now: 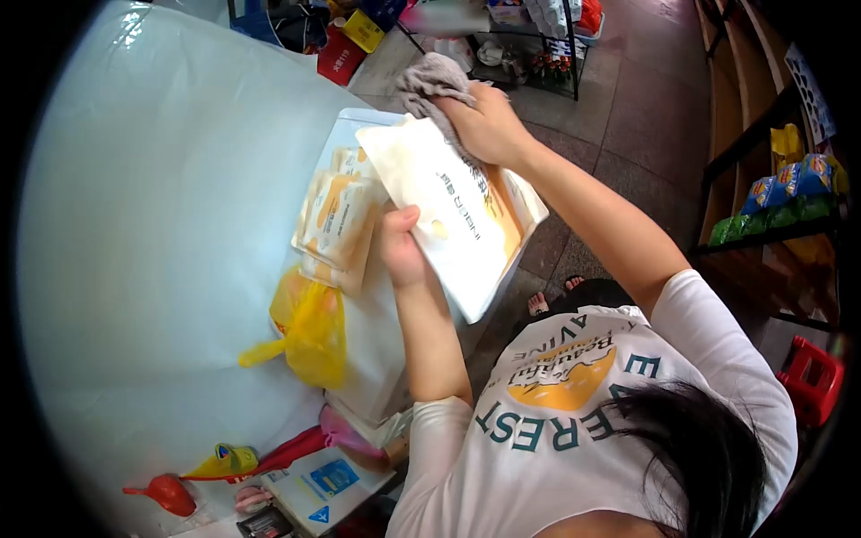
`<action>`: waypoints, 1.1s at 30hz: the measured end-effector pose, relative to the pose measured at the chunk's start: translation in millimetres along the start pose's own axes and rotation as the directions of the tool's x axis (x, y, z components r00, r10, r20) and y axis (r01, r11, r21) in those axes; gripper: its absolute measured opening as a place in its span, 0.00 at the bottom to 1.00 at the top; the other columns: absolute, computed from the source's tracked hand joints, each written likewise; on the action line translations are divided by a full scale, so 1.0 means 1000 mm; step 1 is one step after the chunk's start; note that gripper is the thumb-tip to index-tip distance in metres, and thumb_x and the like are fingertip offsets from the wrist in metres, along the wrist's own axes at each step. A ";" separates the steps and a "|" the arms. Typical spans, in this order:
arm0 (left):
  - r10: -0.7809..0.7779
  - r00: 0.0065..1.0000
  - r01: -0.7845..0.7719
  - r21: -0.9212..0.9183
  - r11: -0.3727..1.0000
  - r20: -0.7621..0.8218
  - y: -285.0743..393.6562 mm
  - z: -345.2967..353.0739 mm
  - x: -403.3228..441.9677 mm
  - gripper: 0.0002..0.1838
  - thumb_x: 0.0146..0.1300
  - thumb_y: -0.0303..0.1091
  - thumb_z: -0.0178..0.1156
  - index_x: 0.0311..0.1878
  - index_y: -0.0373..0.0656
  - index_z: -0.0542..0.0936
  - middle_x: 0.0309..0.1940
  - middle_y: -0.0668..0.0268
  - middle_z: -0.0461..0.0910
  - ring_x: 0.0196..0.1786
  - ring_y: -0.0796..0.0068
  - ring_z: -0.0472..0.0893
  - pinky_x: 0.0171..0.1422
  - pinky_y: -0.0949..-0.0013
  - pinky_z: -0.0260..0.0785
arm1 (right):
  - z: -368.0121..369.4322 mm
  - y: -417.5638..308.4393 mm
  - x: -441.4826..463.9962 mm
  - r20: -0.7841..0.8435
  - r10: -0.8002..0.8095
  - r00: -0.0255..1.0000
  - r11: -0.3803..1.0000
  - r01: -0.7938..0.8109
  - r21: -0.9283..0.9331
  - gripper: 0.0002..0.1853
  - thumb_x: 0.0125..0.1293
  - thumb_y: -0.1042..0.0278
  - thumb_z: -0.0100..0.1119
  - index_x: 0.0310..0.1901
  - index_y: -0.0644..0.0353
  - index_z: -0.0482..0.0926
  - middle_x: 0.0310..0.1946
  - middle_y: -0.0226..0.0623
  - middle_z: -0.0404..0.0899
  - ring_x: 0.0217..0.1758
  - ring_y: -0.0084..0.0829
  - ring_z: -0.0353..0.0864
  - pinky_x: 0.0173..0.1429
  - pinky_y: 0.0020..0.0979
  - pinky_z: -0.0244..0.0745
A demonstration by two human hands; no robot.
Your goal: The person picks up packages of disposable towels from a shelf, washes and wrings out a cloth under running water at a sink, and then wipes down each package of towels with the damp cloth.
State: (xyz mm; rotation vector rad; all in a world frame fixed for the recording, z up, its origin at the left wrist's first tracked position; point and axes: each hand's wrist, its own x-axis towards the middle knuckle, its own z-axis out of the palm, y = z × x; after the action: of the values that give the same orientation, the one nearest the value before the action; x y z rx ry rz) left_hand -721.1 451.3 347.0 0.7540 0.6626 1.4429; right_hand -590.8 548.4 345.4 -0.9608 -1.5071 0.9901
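Observation:
My left hand [404,247] grips the near left edge of a white-and-orange soft packet [448,211] with dark printed lettering, thumb on its face. The packet is tilted, above the end of a white surface. My right hand [484,125] is closed on a crumpled grey-brown cloth [435,81], which touches the packet's far upper edge. Several similar packets [336,220] lie in a small pile left of my left hand. Just below them sits a knotted yellow plastic bag [309,332]; its contents are hidden.
A broad white plastic-covered surface [161,224] fills the left. Shelves [762,215] with snack bags [785,184] stand at the right, near a red stool [812,381]. A black rack [574,54] with goods stands at the back. A white box [323,484] lies at the bottom left.

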 end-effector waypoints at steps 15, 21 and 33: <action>0.037 0.977 -0.061 -0.110 0.992 -0.211 -0.031 0.024 0.037 0.29 0.57 0.46 0.40 0.58 0.37 0.65 0.55 0.54 0.68 0.57 0.60 0.69 0.62 0.60 0.60 | 0.018 0.000 -0.075 -0.014 -0.255 0.967 0.935 0.243 -0.258 0.30 0.52 0.59 0.55 0.59 0.54 0.65 0.65 0.50 0.52 0.69 0.48 0.48 0.68 0.44 0.49; -0.015 0.997 0.003 -0.165 0.986 -0.070 0.011 0.036 0.059 0.31 0.56 0.47 0.41 0.59 0.37 0.64 0.56 0.53 0.68 0.57 0.57 0.69 0.62 0.59 0.60 | 0.005 0.066 -0.094 -0.052 -0.365 0.929 0.921 0.353 -0.164 0.33 0.50 0.66 0.53 0.63 0.54 0.61 0.68 0.48 0.45 0.72 0.49 0.41 0.71 0.44 0.40; -0.101 0.992 0.097 -0.050 0.994 -0.080 -0.005 0.020 0.078 0.26 0.59 0.46 0.43 0.57 0.40 0.68 0.55 0.57 0.69 0.55 0.63 0.71 0.59 0.64 0.64 | -0.094 0.099 -0.066 0.232 0.404 0.885 0.514 -0.430 0.743 0.27 0.54 0.59 0.60 0.51 0.70 0.69 0.44 0.48 0.76 0.43 0.32 0.80 0.46 0.32 0.78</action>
State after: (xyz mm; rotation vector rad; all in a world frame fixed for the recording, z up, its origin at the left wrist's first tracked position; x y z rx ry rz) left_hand -700.0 528.2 358.7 0.6196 0.7179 1.3998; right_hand -482.0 529.1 241.8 -0.6441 -0.6733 1.8272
